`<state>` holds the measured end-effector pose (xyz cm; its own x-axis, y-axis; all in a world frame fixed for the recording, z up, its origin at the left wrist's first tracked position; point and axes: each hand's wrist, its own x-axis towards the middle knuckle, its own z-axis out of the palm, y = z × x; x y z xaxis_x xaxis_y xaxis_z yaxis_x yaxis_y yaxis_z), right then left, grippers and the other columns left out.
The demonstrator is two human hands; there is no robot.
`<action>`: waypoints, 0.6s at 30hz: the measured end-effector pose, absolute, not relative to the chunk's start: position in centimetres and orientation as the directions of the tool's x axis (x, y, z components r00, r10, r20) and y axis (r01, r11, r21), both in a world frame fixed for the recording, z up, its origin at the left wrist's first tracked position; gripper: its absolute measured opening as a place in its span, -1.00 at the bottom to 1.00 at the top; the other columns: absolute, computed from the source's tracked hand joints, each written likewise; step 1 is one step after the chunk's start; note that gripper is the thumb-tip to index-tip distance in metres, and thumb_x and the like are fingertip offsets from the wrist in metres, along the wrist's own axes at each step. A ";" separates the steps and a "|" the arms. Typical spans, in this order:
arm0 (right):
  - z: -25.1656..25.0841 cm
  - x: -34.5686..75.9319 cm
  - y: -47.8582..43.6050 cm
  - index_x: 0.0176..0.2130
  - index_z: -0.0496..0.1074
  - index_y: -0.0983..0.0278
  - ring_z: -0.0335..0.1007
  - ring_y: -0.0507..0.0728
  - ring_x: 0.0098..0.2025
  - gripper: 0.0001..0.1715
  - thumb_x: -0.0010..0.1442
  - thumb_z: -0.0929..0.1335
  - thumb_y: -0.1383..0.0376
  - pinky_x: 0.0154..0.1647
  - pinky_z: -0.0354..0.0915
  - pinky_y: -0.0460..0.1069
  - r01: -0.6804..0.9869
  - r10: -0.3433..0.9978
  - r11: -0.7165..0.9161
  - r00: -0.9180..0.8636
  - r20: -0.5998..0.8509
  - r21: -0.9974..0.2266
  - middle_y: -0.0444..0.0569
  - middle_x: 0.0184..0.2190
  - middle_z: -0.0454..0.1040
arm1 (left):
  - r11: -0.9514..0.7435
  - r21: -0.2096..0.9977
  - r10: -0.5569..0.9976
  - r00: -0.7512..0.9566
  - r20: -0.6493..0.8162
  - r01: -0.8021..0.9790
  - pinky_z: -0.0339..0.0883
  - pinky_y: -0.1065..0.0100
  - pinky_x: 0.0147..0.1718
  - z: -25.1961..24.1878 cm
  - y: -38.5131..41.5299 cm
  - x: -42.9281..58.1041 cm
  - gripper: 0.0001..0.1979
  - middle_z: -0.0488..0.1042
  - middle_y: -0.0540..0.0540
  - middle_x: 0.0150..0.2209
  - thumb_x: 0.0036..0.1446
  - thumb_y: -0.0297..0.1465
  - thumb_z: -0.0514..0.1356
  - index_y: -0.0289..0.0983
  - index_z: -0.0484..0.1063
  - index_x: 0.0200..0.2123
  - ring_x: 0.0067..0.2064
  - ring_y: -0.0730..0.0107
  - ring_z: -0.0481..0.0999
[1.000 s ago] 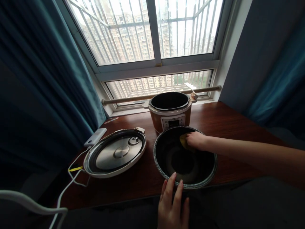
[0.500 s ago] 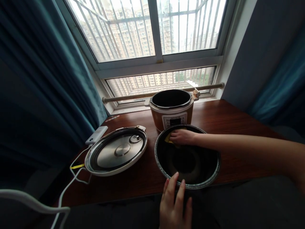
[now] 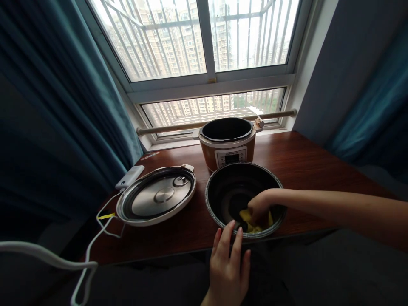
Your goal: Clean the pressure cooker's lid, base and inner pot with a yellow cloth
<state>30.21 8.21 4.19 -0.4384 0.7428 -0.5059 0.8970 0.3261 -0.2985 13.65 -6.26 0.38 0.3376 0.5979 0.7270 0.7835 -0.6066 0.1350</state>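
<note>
A dark inner pot [image 3: 223,187] with a pale worn rim stands near the front edge of the table, its mouth tilted toward me. Inside it, on the near right wall, my right hand [image 3: 262,207] is closed on a yellow cloth [image 3: 246,215]; the fingertips are hidden. My left hand [image 3: 228,263] is at the near side of the pot, fingers stretched out and spread, with the fingertips touching the rim. Just behind the pot is the brown and white cooker body [image 3: 210,154], its top uncovered.
To the left, the cooker lid [image 3: 164,195] lies with its metal inner side up. A white power strip [image 3: 130,177] and its white cord [image 3: 91,250], with a yellow tag [image 3: 106,216], are beside it. The wooden table [image 3: 302,165] stands against a barred window, with blue curtains [image 3: 79,85] at the side.
My right hand has moved the yellow cloth from the far left wall of the pot down to the near right wall. My left hand stays at the near rim.
</note>
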 end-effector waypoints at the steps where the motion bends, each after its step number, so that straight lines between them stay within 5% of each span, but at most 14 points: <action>1: 5.0 30.1 7.9 -0.67 0.47 0.30 0.28 -0.01 -0.70 -0.87 -0.19 0.47 0.35 -0.63 0.18 -0.14 0.878 0.680 0.336 -0.477 -0.557 -0.342 -0.19 -0.75 0.39 | -0.611 0.131 0.602 0.351 0.717 0.781 0.17 0.10 0.09 0.5 -6.3 13.5 -0.58 0.28 -0.33 0.09 0.09 -0.51 0.10 -0.39 0.25 0.06 0.14 0.14 0.26; 5: 8.6 31.2 7.0 -0.43 0.53 0.28 0.41 -0.01 -0.51 -0.78 0.08 0.29 0.44 -0.49 0.21 -0.15 0.812 0.661 0.379 -0.573 -0.485 -0.443 -0.12 -0.51 0.52 | -0.620 0.169 0.643 0.373 0.669 0.766 0.20 0.16 0.08 1.5 -6.5 12.8 -0.56 0.28 -0.27 0.11 0.12 -0.49 0.06 -0.34 0.21 0.11 0.15 0.18 0.25; 10: 10.4 34.4 3.1 -0.27 0.47 0.26 0.42 0.07 -0.27 -0.78 0.19 0.23 0.37 -0.26 0.22 -0.09 0.740 0.895 0.446 -0.364 0.258 -0.504 -0.03 -0.30 0.52 | -0.669 0.280 0.688 0.432 0.583 0.688 0.19 0.21 0.09 5.9 -4.1 12.4 -0.64 0.35 -0.23 0.05 0.17 -0.49 0.00 -0.34 0.23 0.05 0.11 0.26 0.30; 14: 7.6 35.0 -1.2 -0.36 0.43 0.27 0.39 0.05 -0.38 -0.72 0.25 0.20 0.26 -0.35 0.20 -0.09 0.712 0.893 0.351 -0.060 0.446 -0.608 -0.07 -0.42 0.48 | -0.683 0.334 0.727 0.645 0.235 0.649 0.28 0.30 -0.04 9.8 0.7 14.5 -0.72 0.43 -0.16 -0.05 0.21 -0.44 -0.05 -0.28 0.35 -0.07 -0.03 0.30 0.42; 18: 4.0 33.8 -2.7 -0.52 0.35 0.30 0.32 0.07 -0.42 -0.63 0.27 0.19 0.27 -0.31 0.19 -0.05 0.757 0.827 0.343 0.037 0.561 -0.556 -0.04 -0.53 0.40 | -0.781 0.371 0.441 0.864 -0.242 0.502 0.32 0.37 -0.24 9.7 5.2 18.4 -0.75 0.49 -0.11 -0.19 0.06 -0.48 0.09 -0.26 0.41 -0.16 -0.21 0.30 0.47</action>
<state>33.79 -2.72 3.98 0.0372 0.8270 0.5610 0.7566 0.3434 -0.5564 18.40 5.23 9.72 0.8645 0.4406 -0.2420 0.5020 -0.7815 0.3705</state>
